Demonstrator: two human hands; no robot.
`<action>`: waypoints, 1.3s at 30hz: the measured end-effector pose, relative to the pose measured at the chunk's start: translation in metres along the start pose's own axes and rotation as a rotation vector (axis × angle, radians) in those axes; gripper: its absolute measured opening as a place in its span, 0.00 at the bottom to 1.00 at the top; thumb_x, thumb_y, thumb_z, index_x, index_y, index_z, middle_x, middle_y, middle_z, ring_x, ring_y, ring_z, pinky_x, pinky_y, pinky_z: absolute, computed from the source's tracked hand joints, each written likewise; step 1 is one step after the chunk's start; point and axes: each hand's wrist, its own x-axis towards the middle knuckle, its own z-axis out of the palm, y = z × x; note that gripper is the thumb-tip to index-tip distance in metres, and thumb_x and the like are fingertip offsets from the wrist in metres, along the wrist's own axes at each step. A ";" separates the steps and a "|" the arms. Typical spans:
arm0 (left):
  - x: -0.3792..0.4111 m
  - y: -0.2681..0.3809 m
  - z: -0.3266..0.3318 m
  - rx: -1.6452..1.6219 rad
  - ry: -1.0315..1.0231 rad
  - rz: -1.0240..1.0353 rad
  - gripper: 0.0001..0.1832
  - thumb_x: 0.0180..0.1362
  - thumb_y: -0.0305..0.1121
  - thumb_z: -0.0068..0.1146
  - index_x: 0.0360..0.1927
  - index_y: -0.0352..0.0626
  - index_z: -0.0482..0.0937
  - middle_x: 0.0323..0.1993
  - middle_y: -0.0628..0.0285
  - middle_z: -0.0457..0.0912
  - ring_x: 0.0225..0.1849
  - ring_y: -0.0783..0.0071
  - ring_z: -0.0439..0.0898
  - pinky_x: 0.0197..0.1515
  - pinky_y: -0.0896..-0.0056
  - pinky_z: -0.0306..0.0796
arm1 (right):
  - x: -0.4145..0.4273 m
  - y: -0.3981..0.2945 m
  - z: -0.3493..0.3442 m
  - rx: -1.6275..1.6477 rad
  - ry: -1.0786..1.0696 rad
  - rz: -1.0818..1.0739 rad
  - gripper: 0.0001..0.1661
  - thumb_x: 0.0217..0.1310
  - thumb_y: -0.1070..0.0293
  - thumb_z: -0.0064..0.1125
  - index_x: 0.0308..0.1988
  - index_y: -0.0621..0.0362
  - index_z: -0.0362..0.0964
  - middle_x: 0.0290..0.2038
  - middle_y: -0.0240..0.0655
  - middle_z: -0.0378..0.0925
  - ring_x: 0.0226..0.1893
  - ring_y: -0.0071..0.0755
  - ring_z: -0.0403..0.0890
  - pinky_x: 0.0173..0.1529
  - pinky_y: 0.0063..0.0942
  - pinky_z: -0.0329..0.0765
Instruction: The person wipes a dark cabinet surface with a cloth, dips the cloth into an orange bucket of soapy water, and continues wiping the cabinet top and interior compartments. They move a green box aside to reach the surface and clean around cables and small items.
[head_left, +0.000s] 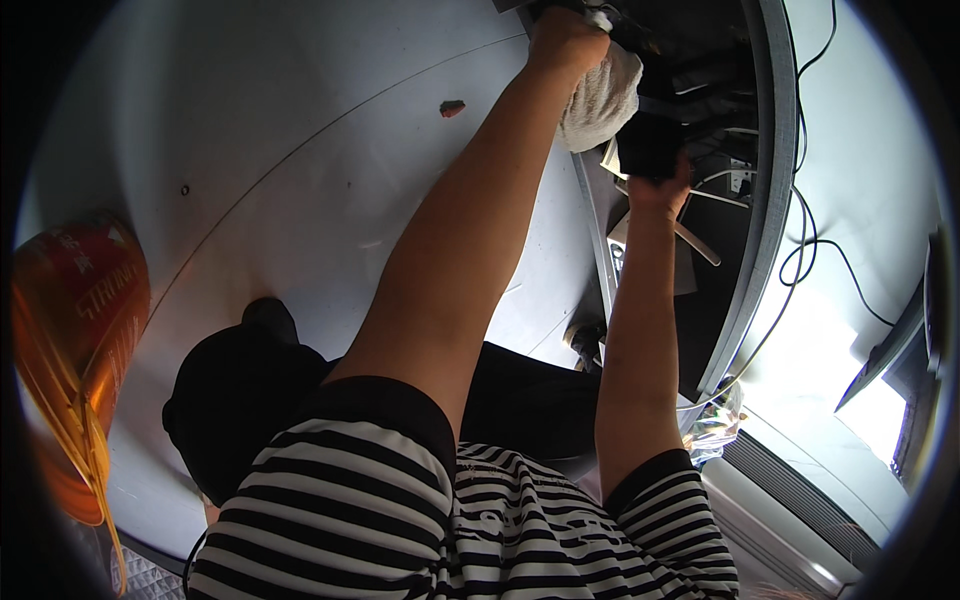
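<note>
My left hand (570, 41) is at the top of the view, at the mouth of a dark compartment. A light beige towelling cloth (606, 101) is bunched in it and hangs down beside the wrist. My right hand (662, 187) grips the near end of a black box-like object (654, 142) below the cloth. What this object is cannot be made out in the shadow. Past my right fingers, white cables (724, 196) run to a white power strip (741, 178). My left fingertips are partly hidden.
A grey desk edge (772, 187) borders the compartment, with a black cable (802, 247) over the white surface beyond. A small red scrap (451, 109) lies on the grey floor (337, 180). An orange plastic bag (82, 315) bearing writing stands left. A monitor (885, 345) is at right.
</note>
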 end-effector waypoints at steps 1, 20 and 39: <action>-0.001 -0.001 0.002 0.002 0.044 -0.017 0.12 0.49 0.36 0.57 0.26 0.35 0.80 0.22 0.49 0.80 0.26 0.58 0.81 0.28 0.60 0.71 | 0.001 0.001 0.000 -0.003 0.029 0.003 0.21 0.58 0.60 0.52 0.50 0.57 0.70 0.50 0.38 0.74 0.52 0.43 0.72 0.58 0.43 0.68; -0.013 0.010 0.046 -1.153 -0.184 -0.466 0.18 0.49 0.32 0.56 0.46 0.46 0.76 0.51 0.55 0.73 0.55 0.59 0.68 0.55 0.53 0.62 | 0.015 -0.024 0.016 0.402 0.071 0.437 0.15 0.57 0.68 0.42 0.39 0.65 0.73 0.35 0.43 0.78 0.39 0.43 0.79 0.47 0.45 0.79; -0.021 0.040 -0.036 -0.049 -0.232 -0.205 0.21 0.46 0.47 0.60 0.36 0.40 0.81 0.32 0.59 0.81 0.31 0.72 0.77 0.36 0.64 0.71 | 0.005 -0.034 0.018 0.118 -0.036 0.417 0.21 0.49 0.56 0.44 0.35 0.60 0.74 0.27 0.41 0.77 0.18 0.31 0.68 0.25 0.25 0.65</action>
